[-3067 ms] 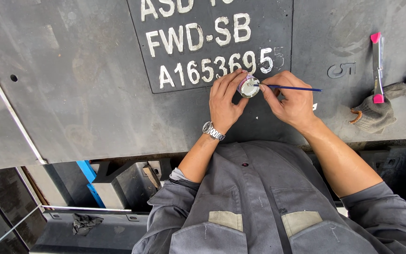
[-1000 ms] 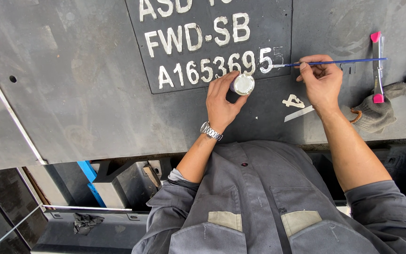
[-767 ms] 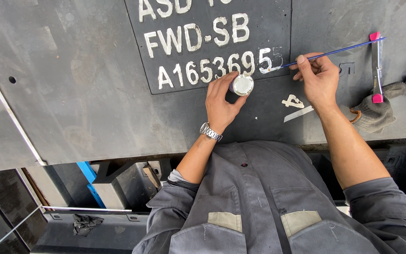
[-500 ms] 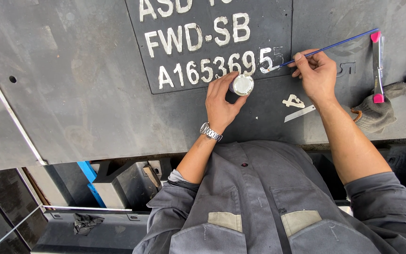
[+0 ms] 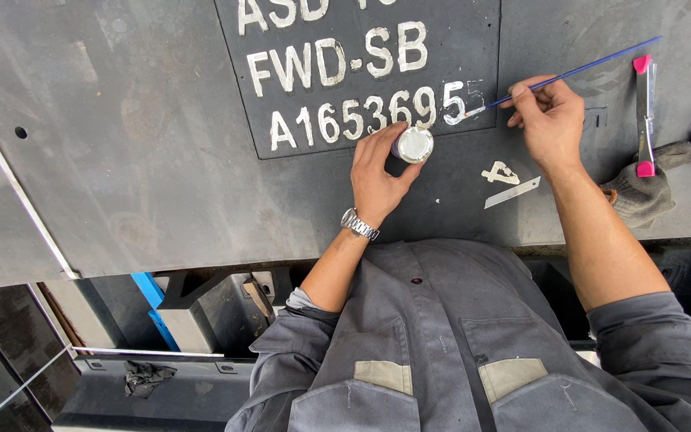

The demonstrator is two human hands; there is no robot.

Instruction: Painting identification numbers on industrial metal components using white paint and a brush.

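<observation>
Brush [image 5: 569, 74], thin and blue-handled, sits pinched in my right hand [image 5: 549, 120], fingers closed on the shaft near its lower end. Its white-loaded tip touches the dark panel [image 5: 473, 32] just right of the last painted digit in the bottom row, where a faint outline of another character shows. The handle slants up and to the right, away from my knuckles.

My left hand [image 5: 377, 164] grips a small round pot [image 5: 414, 145] of white paint, thumb and fingers wrapped around its side, its open top facing me. The pot rests against the panel's lower edge, just below the row of digits and near the brush tip. A metal watch [image 5: 359, 225] sits on that wrist.

Below my right hand, two pale stencil scraps [image 5: 501, 172] and a narrow strip [image 5: 512, 193] lie on the grey steel plate [image 5: 121, 160] that carries the panel. Farther right, a knife [image 5: 644, 112] with pink ends lies upright on the plate, touching a grey work glove [image 5: 641, 192] at its lower end.

My grey coveralls [image 5: 441, 336] fill the lower middle of the view, sleeves pushed up both forearms.
</observation>
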